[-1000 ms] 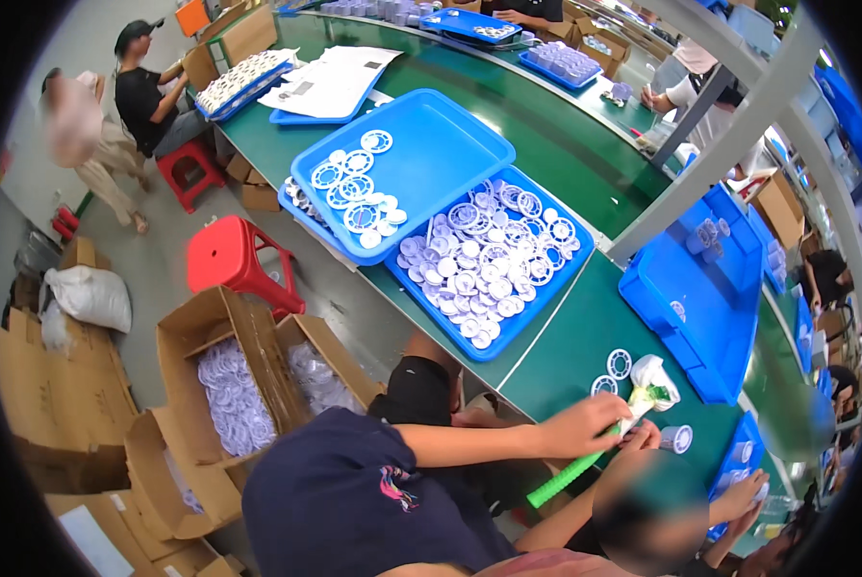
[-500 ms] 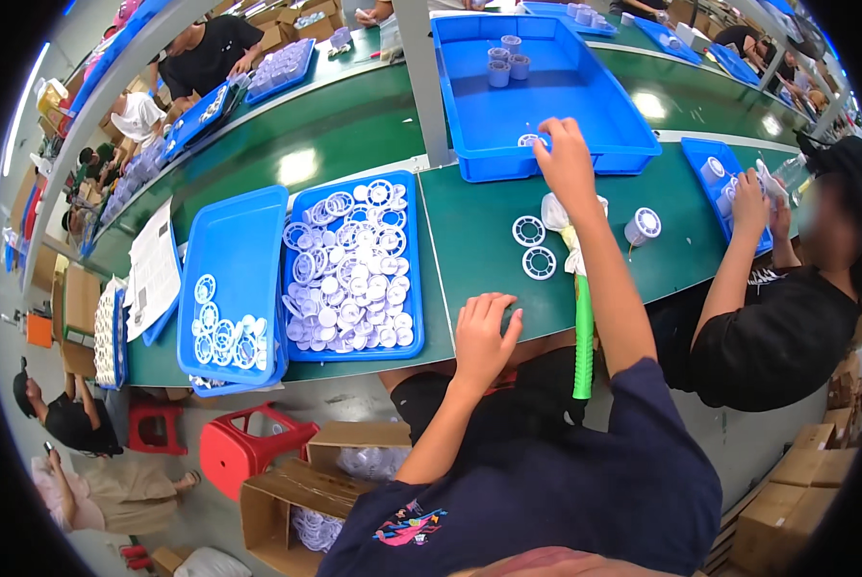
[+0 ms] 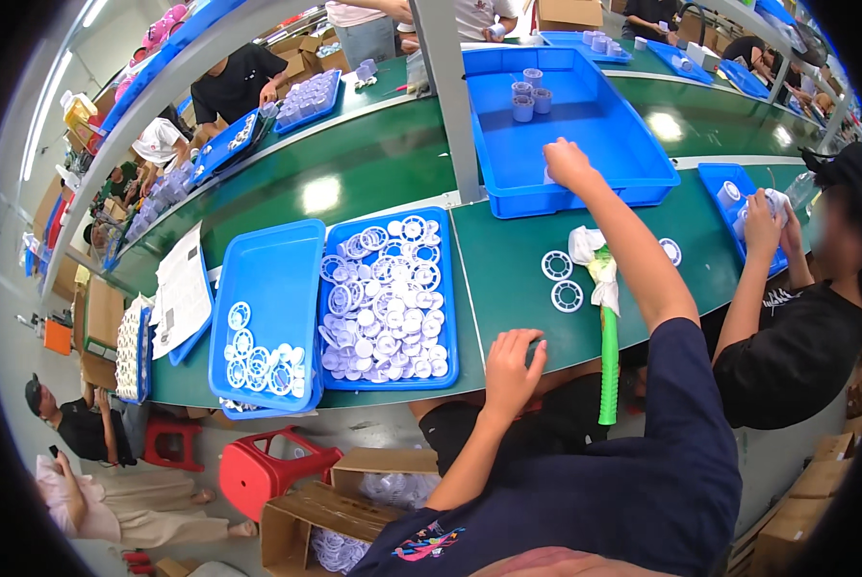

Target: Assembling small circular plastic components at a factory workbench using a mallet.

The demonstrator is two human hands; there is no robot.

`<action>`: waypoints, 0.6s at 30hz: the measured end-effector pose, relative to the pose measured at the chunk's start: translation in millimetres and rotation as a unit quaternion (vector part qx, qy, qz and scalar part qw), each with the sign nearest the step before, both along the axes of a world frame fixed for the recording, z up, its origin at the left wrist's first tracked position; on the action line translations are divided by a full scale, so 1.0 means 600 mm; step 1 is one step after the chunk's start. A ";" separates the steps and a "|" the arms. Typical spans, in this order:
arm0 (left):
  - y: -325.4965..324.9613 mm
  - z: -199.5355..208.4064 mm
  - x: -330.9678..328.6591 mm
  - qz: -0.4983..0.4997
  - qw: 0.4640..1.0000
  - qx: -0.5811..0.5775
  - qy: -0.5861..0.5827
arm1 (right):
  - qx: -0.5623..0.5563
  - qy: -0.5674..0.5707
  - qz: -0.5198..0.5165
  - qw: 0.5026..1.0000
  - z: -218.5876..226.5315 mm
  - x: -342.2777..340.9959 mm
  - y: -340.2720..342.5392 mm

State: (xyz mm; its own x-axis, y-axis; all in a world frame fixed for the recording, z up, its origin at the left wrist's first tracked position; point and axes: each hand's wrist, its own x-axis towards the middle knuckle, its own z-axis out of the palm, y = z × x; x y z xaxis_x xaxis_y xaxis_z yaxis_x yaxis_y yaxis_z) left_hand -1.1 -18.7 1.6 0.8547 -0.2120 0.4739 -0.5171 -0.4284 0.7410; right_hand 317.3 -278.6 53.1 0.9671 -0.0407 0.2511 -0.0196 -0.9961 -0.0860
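Blue plastic formed the bin; the right hand was at its six o'clock, grip state indeterminable. The left hand was released; two rings lay at its one o'clock.

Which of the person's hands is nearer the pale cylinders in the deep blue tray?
The right hand, over the near part of the deep blue tray, short of the pale cylinders. The left hand is farther, by the near edge of the green table.

Worktop free btwn loaded blue tray & white rings — R of those, green-handled mallet in the way.
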 end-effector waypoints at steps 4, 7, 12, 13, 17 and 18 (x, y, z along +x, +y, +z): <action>0.005 0.002 0.003 0.027 0.999 0.011 0.028 | 0.054 0.032 0.005 0.998 0.015 0.035 0.007; -0.012 0.002 0.004 0.021 1.000 0.023 0.004 | 0.094 0.001 0.013 0.996 -0.013 0.089 -0.075; -0.034 0.006 0.005 0.071 0.994 0.076 -0.017 | 0.122 -0.025 0.068 0.990 -0.035 0.186 -0.143; -0.039 0.011 0.004 0.071 0.992 0.108 -0.013 | 0.103 -0.022 0.044 0.993 -0.037 0.203 -0.160; -0.031 0.013 0.008 0.098 0.980 0.170 -0.010 | 0.064 -0.023 0.018 0.998 -0.011 0.246 -0.110; -0.033 0.012 0.008 0.094 0.980 0.174 -0.012 | 0.069 -0.045 0.047 0.995 -0.010 0.254 -0.119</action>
State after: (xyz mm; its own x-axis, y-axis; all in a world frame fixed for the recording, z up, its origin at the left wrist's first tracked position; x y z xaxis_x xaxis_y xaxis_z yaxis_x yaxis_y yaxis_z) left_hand 3.6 -38.5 9.0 0.8839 -0.2036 0.4210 -0.4195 -0.7430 0.5215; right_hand 469.9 -350.0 47.1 0.9418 0.0087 0.3361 0.0872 -0.9717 -0.2193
